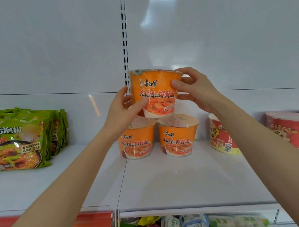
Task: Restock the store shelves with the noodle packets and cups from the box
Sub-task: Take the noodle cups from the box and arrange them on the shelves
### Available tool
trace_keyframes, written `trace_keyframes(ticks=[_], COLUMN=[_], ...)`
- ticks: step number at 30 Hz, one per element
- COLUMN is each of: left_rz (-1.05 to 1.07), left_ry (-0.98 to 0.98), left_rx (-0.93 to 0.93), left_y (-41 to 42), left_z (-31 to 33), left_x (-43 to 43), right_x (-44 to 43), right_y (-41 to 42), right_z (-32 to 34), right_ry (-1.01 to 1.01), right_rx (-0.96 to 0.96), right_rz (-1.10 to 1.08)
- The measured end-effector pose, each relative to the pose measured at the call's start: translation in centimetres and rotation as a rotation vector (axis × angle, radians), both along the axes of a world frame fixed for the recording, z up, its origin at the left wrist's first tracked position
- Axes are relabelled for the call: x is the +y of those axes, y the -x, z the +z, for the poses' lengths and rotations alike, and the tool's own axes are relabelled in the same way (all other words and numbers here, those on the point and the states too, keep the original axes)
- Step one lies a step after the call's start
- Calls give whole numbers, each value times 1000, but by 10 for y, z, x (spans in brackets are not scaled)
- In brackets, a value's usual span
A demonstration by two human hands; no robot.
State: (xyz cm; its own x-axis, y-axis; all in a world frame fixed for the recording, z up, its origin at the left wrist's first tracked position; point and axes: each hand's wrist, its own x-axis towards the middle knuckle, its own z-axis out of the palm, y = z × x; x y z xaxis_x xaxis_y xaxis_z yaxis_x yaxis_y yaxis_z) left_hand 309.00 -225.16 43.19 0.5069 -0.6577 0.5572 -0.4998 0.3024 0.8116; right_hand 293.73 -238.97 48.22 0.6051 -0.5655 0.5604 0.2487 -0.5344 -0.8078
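Stacking is under way: the left hand (121,108) and right hand (193,90) are gripping an orange noodle cup (157,93) by its sides, fingers curled round it, holding it upright over the gap between the lower left cup (137,141) and lower right cup (178,138) on the shelf (186,178). Next it is likely needing to settle level across both lids before release

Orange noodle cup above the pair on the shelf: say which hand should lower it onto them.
Probably right. The right hand grips the orange noodle cup near its rim, clear of the two cups below; the left hand holds low by the base, where fingers could get trapped.
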Motion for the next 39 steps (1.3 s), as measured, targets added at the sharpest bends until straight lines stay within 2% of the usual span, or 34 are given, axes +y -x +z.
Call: trace_keyframes(ticks=[2,3,5,7,9,12,15,39], left_rz=[301,362,230,71,35,-30,-46,-17], left_ry=[20,34,-53,-294,-593,-875,-967,-960], left_rx=[-219,-345,-563,-743,-851,-797,-785,-800], left_y=[13,19,29,39,48,55,57,58], left_z=[-14,-25,-48,-69,-87,-104,-111,-114], left_x=[5,9,14,16,17,16,15,15], right_x=[-5,-7,-11,-13,-14,-16,-16,-15], right_y=[-3,-5,-9,-14,-19,-25,-29,-29], right_z=[-1,-2,-6,-11,-17,-26,-33,-36], right_ry=[19,30,38,40,49,79,120,96], right_rx=[-17,-24,-37,-36,-20,22,51,203], right_rz=[-96,-133,-174,-203,-224,-260,-289,-165])
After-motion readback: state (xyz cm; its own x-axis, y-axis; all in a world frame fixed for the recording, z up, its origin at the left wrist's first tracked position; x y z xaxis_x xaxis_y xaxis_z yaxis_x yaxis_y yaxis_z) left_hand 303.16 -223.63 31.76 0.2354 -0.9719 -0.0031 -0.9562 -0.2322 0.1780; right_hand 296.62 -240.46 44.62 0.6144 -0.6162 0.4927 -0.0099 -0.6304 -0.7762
